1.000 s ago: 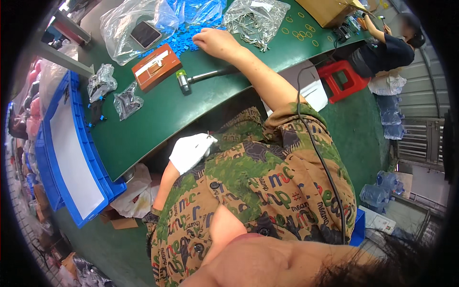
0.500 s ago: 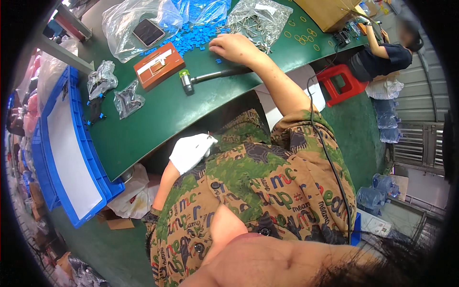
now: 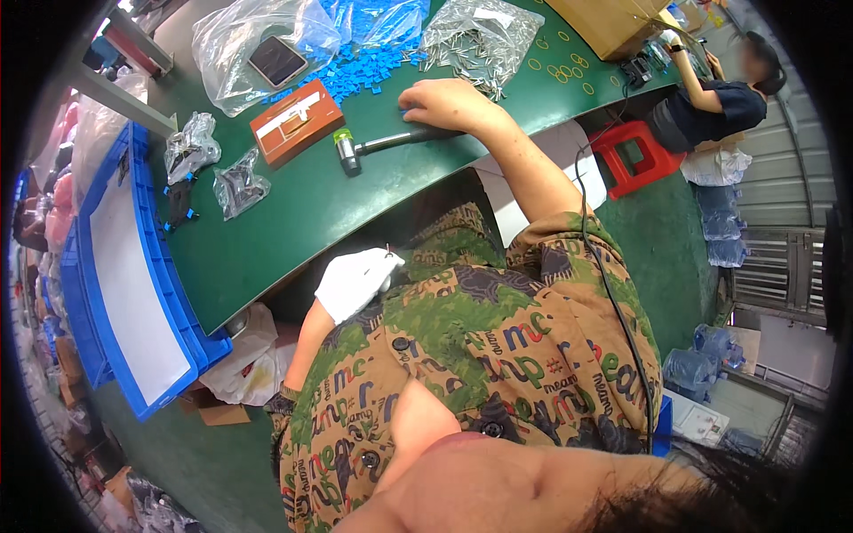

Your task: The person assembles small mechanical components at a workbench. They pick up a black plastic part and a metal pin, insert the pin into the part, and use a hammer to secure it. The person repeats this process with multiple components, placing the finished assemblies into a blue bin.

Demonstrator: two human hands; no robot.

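My left hand [image 3: 355,282], in a white glove, is closed in front of my body, below the table edge. A thin, small metal-looking piece [image 3: 388,252] sticks up from its fingertips; its exact kind is too small to tell. My bare right hand [image 3: 451,105] rests low over the green table, its fingertips closed round a small blue plastic piece [image 3: 407,110], partly hidden by them. Just beyond lies a spread of similar blue pieces [image 3: 360,69]. A hammer [image 3: 349,156] with a green-banded head lies on the near side, its handle running under my right wrist.
A brown box [image 3: 298,123], a phone [image 3: 277,61] on a clear bag and a bag of metal pins [image 3: 480,40] lie on the table [image 3: 258,240]. Rubber rings [image 3: 564,71] are scattered rightward. A blue tray [image 3: 142,293] stands left; a co-worker [image 3: 724,102] sits beyond a red stool [image 3: 626,158].
My right hand has drawn back slightly toward me from the blue pile, and its fingertips have come down on a lone blue piece. My left hand stays in place.
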